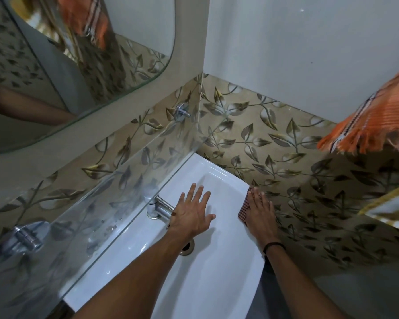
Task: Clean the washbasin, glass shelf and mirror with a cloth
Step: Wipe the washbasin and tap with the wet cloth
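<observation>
The white washbasin (219,268) fills the lower middle of the view. My left hand (191,212) hovers flat over the bowl beside the chrome tap (158,207), fingers spread, holding nothing. My right hand (260,212) presses a small red-checked cloth (244,209) flat onto the basin's right rim, next to the tiled wall. The glass shelf (83,229) runs along the left above the basin, with smudges on it. The mirror (62,65) hangs at the upper left.
Leaf-patterned tiles (274,143) cover both walls in the corner. An orange checked towel (378,118) hangs at the right edge, with a second yellow-edged cloth (392,203) below it. Chrome shelf brackets (182,111) hold the glass. The drain (187,247) shows under my left forearm.
</observation>
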### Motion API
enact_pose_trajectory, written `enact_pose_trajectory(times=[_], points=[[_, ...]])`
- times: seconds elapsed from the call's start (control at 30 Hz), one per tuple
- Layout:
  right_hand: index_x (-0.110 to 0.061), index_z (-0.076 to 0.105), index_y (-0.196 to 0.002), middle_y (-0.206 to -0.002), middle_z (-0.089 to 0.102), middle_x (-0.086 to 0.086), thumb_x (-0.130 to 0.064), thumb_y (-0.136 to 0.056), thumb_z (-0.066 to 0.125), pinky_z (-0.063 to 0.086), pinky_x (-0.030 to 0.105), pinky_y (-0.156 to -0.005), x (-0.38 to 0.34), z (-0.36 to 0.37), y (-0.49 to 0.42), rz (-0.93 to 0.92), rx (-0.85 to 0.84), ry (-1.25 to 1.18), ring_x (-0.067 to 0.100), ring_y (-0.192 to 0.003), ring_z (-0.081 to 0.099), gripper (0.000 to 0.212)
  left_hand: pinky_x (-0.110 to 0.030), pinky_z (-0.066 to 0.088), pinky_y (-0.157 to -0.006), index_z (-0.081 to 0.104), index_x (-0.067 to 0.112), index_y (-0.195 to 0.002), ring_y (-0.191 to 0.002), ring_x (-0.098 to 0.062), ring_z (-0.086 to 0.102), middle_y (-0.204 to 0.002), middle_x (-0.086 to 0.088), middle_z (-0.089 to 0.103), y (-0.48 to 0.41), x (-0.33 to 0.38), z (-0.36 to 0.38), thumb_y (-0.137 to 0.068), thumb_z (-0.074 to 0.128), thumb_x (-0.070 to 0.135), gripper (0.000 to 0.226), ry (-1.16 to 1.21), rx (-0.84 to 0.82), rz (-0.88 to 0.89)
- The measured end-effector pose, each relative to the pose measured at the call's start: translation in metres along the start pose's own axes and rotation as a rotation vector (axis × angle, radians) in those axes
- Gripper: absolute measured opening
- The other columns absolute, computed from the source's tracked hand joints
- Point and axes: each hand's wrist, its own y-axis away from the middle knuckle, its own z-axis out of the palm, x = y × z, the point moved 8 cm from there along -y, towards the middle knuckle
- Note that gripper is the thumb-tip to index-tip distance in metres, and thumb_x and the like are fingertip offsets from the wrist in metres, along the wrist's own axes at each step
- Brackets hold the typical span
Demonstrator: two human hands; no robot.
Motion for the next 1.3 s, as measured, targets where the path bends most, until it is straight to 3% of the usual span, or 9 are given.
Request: enact_pose_trajectory(times=[0.27, 0.4, 0.47, 0.63, 0.73, 0.83, 1.0, 1.17, 1.3], points=[[-0.005, 0.016, -0.158, -0.164, 0.022, 0.017, -0.032, -0.088, 0.066, 0.028, 0.055, -0.116, 0.010, 0.005, 0.007, 0.017, 0.056, -0.006, 0.037, -0.150, 0.023, 0.090, -0.051, 0.006, -0.126, 0.005, 0.023, -0.162, -0.156, -0.026, -0.013, -0.170, -0.005, -0.005, -0.002, -0.001, 0.004, -0.101, 0.036, 0.062, 0.079, 0.038, -0.012, -0.018], [-0.007, 0.019, -0.158, -0.165, 0.019, 0.015, -0.046, -0.090, 0.016, 0.024, 0.056, -0.117, -0.009, -0.006, -0.033, -0.124, 0.007, 0.013, 0.036, -0.151, 0.022, 0.079, -0.051, 0.004, -0.126, 0.004, 0.024, -0.162, -0.156, -0.027, -0.014, -0.170, -0.005, -0.007, -0.004, -0.002, 0.007, -0.100, 0.035, 0.064, 0.080, 0.016, -0.040, -0.030], [-0.008, 0.022, -0.158, -0.164, 0.021, 0.014, -0.041, -0.088, 0.010, 0.025, 0.055, -0.118, -0.015, -0.008, -0.043, -0.157, 0.019, 0.000, 0.036, -0.150, 0.025, 0.078, -0.051, 0.004, -0.126, 0.004, 0.024, -0.162, -0.156, -0.027, -0.014, -0.170, -0.006, -0.007, -0.004, -0.002, 0.007, -0.100, 0.036, 0.064, 0.080, 0.010, -0.045, -0.031], [-0.008, 0.022, -0.158, -0.164, 0.022, 0.013, -0.041, -0.087, 0.012, 0.026, 0.056, -0.118, -0.007, -0.003, -0.026, -0.193, 0.043, 0.039, 0.035, -0.150, 0.025, 0.079, -0.050, 0.003, -0.126, 0.004, 0.023, -0.162, -0.156, -0.027, -0.015, -0.170, -0.005, -0.006, -0.002, -0.003, 0.006, -0.101, 0.035, 0.062, 0.079, 0.010, -0.034, -0.041], [-0.008, 0.017, -0.159, -0.165, 0.017, 0.013, -0.040, -0.094, 0.027, 0.021, 0.056, -0.120, -0.003, 0.003, -0.025, -0.159, 0.028, 0.052, 0.035, -0.152, 0.019, 0.073, -0.052, 0.006, -0.126, 0.005, 0.023, -0.162, -0.156, -0.027, -0.014, -0.170, -0.006, -0.005, -0.003, -0.004, 0.007, -0.101, 0.036, 0.061, 0.078, 0.028, -0.037, -0.051], [-0.010, 0.013, -0.160, -0.166, 0.011, 0.012, -0.029, -0.097, 0.041, 0.017, 0.055, -0.122, -0.015, 0.000, -0.040, -0.169, 0.014, 0.026, 0.035, -0.153, 0.014, 0.071, -0.055, 0.011, -0.125, 0.006, 0.023, -0.161, -0.156, -0.027, -0.013, -0.170, -0.006, -0.005, -0.003, -0.004, 0.011, -0.100, 0.038, 0.062, 0.079, 0.045, -0.066, -0.065], [-0.013, 0.024, -0.158, -0.165, 0.018, 0.008, -0.007, -0.087, 0.060, 0.020, 0.054, -0.120, -0.036, -0.005, -0.061, -0.214, -0.002, -0.028, 0.032, -0.152, 0.020, 0.079, -0.055, 0.011, -0.123, 0.007, 0.024, -0.161, -0.156, -0.027, -0.011, -0.170, -0.006, -0.004, -0.003, -0.004, 0.009, -0.100, 0.039, 0.062, 0.079, 0.026, -0.068, -0.066], [-0.007, 0.026, -0.156, -0.162, 0.027, 0.013, -0.028, -0.086, 0.024, 0.029, 0.053, -0.119, -0.024, -0.004, -0.042, -0.274, 0.052, 0.013, 0.035, -0.149, 0.028, 0.074, -0.054, 0.009, -0.125, 0.009, 0.023, -0.161, -0.156, -0.028, -0.011, -0.170, -0.007, -0.002, -0.002, -0.004, 0.007, -0.100, 0.040, 0.061, 0.078, 0.041, -0.046, -0.061], [-0.004, 0.030, -0.154, -0.159, 0.032, 0.017, -0.033, -0.085, 0.020, 0.031, 0.055, -0.117, -0.018, 0.000, -0.038, -0.234, 0.074, -0.001, 0.037, -0.146, 0.032, 0.075, -0.054, 0.009, -0.125, 0.010, 0.021, -0.160, -0.156, -0.028, -0.011, -0.170, -0.008, 0.000, -0.003, -0.004, 0.008, -0.100, 0.041, 0.059, 0.077, 0.067, -0.037, -0.063]])
